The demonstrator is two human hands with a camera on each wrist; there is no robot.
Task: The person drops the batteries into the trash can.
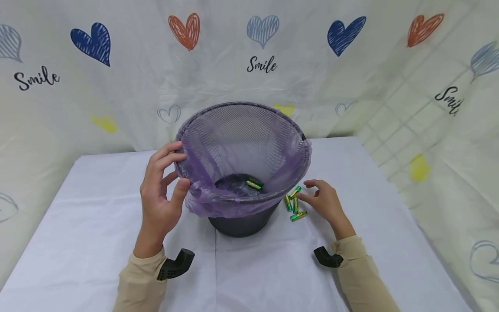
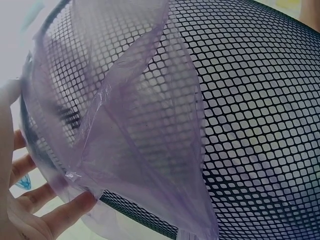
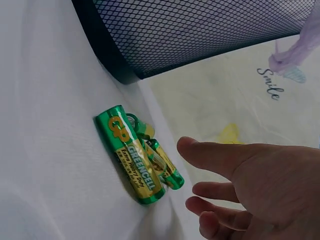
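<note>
A black mesh wastebasket (image 1: 239, 226), lined with a thin purple bag (image 1: 218, 206), tilts its wide mouth toward me. With spread fingers my left hand (image 1: 160, 195) touches the bag-covered left side of the rim; the left wrist view shows its fingertips against the bag (image 2: 135, 125). Down inside the basket lies a green battery (image 1: 254, 185), with what looks like another just behind it. My right hand (image 1: 326, 203) hovers beside several green and gold batteries (image 1: 299, 216) right of the basket. In the right wrist view its fingers part around nothing, apart from the nearest battery (image 3: 130, 155).
A white cloth (image 1: 78, 225) covers the table. Behind it hangs a pale curtain (image 1: 132, 82) printed with hearts and "Smile". Black curved wrist mounts (image 1: 176, 264) sit on both tan sleeves (image 1: 142, 281).
</note>
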